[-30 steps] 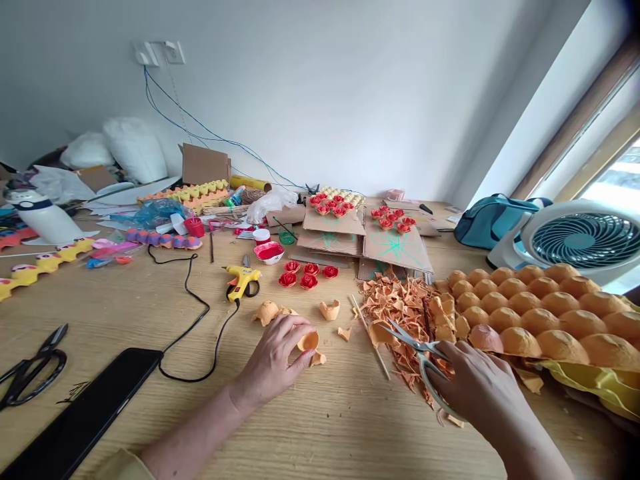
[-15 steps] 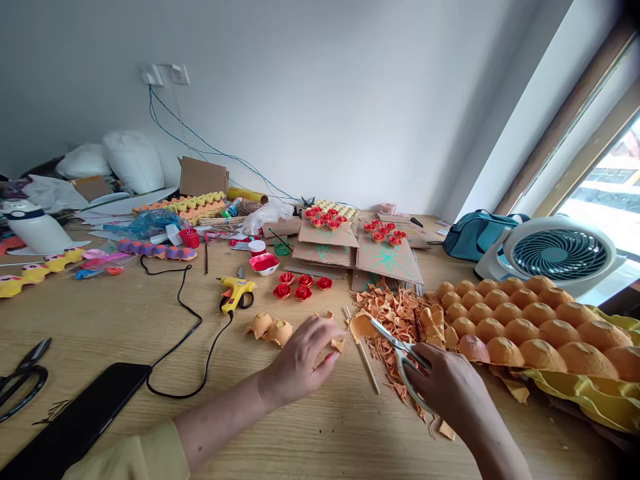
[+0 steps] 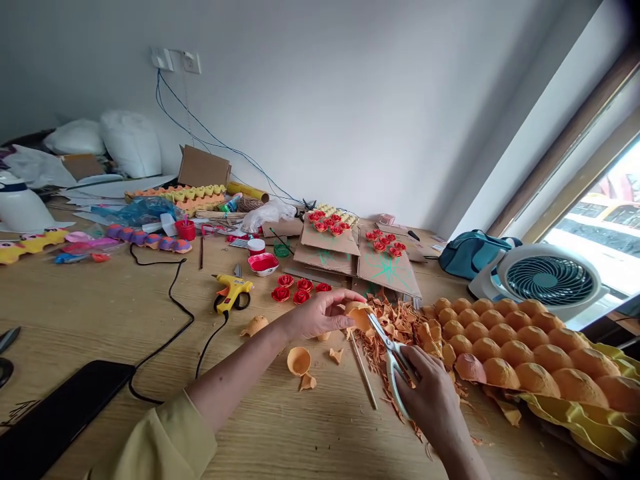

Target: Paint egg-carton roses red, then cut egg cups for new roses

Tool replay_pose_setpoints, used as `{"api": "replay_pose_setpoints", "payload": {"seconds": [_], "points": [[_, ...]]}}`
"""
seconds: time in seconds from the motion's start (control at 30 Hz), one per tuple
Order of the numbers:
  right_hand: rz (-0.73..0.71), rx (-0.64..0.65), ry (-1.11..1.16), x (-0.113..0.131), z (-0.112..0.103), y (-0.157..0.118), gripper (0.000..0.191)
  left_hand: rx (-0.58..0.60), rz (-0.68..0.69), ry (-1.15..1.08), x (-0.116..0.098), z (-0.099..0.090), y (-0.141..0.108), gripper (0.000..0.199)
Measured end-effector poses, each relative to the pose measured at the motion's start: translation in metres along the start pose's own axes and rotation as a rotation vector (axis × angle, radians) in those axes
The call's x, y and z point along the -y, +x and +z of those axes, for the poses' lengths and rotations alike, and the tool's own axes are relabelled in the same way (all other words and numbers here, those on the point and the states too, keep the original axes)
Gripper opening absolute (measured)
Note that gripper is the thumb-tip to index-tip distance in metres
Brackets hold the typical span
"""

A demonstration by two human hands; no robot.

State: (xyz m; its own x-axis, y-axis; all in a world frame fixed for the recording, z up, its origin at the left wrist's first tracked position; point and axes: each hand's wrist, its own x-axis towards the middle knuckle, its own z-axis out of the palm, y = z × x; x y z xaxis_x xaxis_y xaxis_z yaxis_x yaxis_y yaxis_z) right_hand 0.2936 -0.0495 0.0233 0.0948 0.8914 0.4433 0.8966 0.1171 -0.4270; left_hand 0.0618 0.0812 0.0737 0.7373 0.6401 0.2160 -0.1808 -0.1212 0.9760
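Observation:
My left hand [image 3: 327, 313] pinches an orange egg-carton cup [image 3: 358, 315] by its left side, above the table. In my right hand [image 3: 429, 385] is a pair of scissors [image 3: 390, 353] with pale handles; the blade tips meet the cup's right edge. A heap of orange carton scraps [image 3: 400, 320] lies behind and beneath the scissors. Under my left forearm's line, one cut cup [image 3: 299, 361] sits on the table with a torn scrap [image 3: 307, 382] beside it. Another cup [image 3: 255, 325] rests farther left, partly behind the forearm. A thin wooden stick [image 3: 364, 373] lies between my hands.
Orange egg trays [image 3: 525, 340] are stacked at right before a white fan [image 3: 550, 277]. Red paper roses [image 3: 301, 297] stand near cardboard pieces [image 3: 330, 257]. A yellow glue gun [image 3: 233, 292], its black cord, and a black phone-like slab [image 3: 70, 407] lie at left.
My left hand has moved up and right and now grips the cup at the scissors. A cut cup and scrap now show near my left forearm. The view has shifted slightly.

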Motion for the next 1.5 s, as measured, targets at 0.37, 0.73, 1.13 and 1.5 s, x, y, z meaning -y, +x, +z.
{"api": "replay_pose_setpoints", "payload": {"seconds": [0.37, 0.73, 1.13, 1.5], "points": [[0.138, 0.088, 0.474, 0.02, 0.012, -0.002, 0.035, -0.252, 0.073, -0.428, 0.001, 0.004, -0.004, 0.06], [0.159, 0.224, 0.606, 0.032, 0.021, -0.007, 0.034, -0.175, 0.121, -0.404, 0.018, 0.021, -0.003, 0.059], [0.119, 0.206, 0.632, 0.032, 0.022, -0.008, 0.031, 0.002, -0.116, -0.849, 0.028, 0.021, 0.003, 0.049], [0.126, 0.205, 0.597, 0.034, 0.021, -0.009, 0.031, -0.207, 0.189, -0.235, 0.025, 0.029, -0.003, 0.056]]}}
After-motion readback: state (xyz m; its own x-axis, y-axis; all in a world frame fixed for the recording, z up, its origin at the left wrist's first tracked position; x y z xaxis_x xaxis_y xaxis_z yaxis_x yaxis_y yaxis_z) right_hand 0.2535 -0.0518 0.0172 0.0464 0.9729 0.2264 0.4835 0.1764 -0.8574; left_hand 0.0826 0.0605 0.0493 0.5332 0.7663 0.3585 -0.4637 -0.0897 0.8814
